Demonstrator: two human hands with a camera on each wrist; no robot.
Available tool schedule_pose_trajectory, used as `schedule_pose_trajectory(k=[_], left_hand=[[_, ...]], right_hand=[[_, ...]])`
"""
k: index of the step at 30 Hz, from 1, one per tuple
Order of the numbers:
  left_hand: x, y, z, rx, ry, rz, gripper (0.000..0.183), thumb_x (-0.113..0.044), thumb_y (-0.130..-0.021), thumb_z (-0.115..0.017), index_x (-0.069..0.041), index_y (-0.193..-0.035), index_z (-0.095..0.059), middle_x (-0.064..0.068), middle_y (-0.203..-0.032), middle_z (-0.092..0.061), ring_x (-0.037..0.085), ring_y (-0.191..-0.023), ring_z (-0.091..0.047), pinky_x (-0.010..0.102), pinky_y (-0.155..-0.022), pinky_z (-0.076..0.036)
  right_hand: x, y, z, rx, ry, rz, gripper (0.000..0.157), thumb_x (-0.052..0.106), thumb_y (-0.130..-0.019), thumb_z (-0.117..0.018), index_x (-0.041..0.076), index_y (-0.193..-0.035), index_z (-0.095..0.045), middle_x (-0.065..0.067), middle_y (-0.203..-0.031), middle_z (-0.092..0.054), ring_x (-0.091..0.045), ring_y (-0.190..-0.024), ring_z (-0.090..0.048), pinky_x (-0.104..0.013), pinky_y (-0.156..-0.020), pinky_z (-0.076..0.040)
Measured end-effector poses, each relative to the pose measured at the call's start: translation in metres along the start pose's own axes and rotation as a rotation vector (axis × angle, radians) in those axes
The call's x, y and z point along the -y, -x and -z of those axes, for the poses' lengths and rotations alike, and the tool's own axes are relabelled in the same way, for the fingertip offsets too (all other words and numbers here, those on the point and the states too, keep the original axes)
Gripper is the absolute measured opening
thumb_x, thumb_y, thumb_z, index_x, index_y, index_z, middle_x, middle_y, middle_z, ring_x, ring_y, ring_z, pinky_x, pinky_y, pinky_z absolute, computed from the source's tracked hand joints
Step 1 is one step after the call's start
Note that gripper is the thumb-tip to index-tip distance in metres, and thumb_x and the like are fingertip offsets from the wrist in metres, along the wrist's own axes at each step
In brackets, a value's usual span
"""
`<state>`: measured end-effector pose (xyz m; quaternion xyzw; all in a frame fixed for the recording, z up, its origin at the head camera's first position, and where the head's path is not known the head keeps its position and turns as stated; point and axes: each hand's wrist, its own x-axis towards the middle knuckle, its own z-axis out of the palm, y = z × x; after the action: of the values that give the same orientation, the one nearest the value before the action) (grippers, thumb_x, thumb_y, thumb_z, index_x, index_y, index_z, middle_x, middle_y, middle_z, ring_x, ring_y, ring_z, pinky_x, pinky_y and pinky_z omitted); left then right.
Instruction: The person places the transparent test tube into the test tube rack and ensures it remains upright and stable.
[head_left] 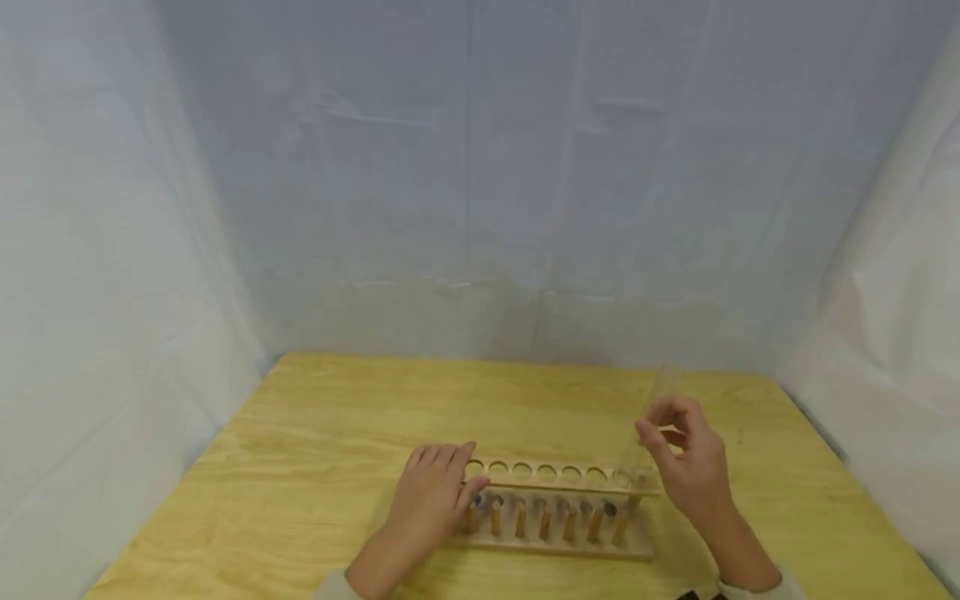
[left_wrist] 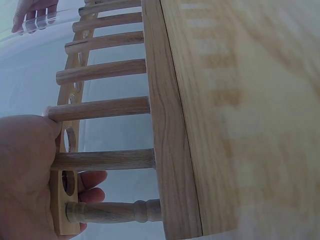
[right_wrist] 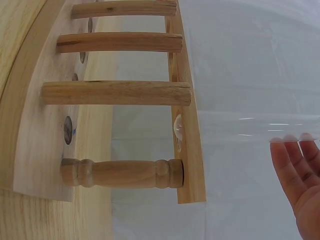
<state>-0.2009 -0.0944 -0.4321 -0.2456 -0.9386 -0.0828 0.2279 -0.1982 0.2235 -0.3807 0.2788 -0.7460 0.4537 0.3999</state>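
Note:
A wooden test tube rack (head_left: 558, 546) stands on the table, with a row of round holes in its top bar and upright pegs along the base. My left hand (head_left: 429, 496) grips the left end of the top bar; its fingertips (left_wrist: 92, 195) show beyond the bar in the left wrist view. Over the rack's right end, my right hand (head_left: 693, 462) pinches a clear test tube (right_wrist: 240, 127) between thumb and fingers. The tube leans, its upper end rising past the hand. Its rounded bottom (right_wrist: 178, 127) pokes into the hole nearest the right end post (right_wrist: 122, 173).
The rack sits towards the near side of the yellow wooden table (head_left: 337, 417). White sheeting (head_left: 97, 250) hangs at the left and right, with more sheeting (head_left: 480, 183) behind. A small dark object (head_left: 697, 595) shows by the right sleeve at the bottom edge.

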Motion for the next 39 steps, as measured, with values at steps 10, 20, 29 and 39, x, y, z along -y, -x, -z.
schedule_pose_trajectory(k=[10,20,29,39], left_hand=[[0.0006,0.0031,0.0015,0.096,0.041,0.027,0.054,-0.049,-0.1,-0.045,-0.007,-0.131,-0.058,0.008,-0.117,-0.065,0.025,-0.111,-0.06,0.05,-0.105,-0.039],[0.0,0.0031,0.0008,0.071,0.031,0.021,0.053,-0.049,-0.1,-0.044,-0.007,-0.129,-0.059,0.008,-0.116,-0.065,0.025,-0.11,-0.06,0.049,-0.103,-0.041],[-0.0007,0.0021,0.0013,0.059,0.018,0.01,0.05,-0.047,-0.099,-0.048,-0.008,-0.128,-0.06,0.007,-0.113,-0.066,0.024,-0.107,-0.06,0.046,-0.1,-0.043],[-0.0014,0.0008,0.0035,0.055,0.032,0.012,0.05,-0.047,-0.1,-0.046,-0.008,-0.128,-0.059,0.006,-0.113,-0.066,0.024,-0.106,-0.06,0.046,-0.099,-0.043]], right_hand=[[-0.0014,0.006,-0.0009,0.01,-0.008,-0.054,0.021,-0.011,-0.088,-0.062,-0.007,-0.107,-0.052,0.001,-0.089,-0.058,-0.004,-0.075,-0.061,-0.014,-0.063,-0.053],[-0.0008,0.006,-0.0025,0.004,-0.005,-0.043,0.019,-0.01,-0.089,-0.061,-0.006,-0.106,-0.053,0.001,-0.088,-0.058,-0.005,-0.072,-0.061,-0.014,-0.063,-0.052],[-0.002,0.008,-0.0018,0.018,-0.003,-0.088,0.019,-0.012,-0.088,-0.062,-0.007,-0.103,-0.052,0.003,-0.089,-0.057,-0.003,-0.075,-0.061,-0.015,-0.063,-0.053],[-0.0004,0.0054,-0.0015,0.019,0.001,-0.106,0.02,-0.013,-0.087,-0.062,-0.006,-0.102,-0.052,0.002,-0.089,-0.057,-0.001,-0.076,-0.061,-0.015,-0.064,-0.054]])
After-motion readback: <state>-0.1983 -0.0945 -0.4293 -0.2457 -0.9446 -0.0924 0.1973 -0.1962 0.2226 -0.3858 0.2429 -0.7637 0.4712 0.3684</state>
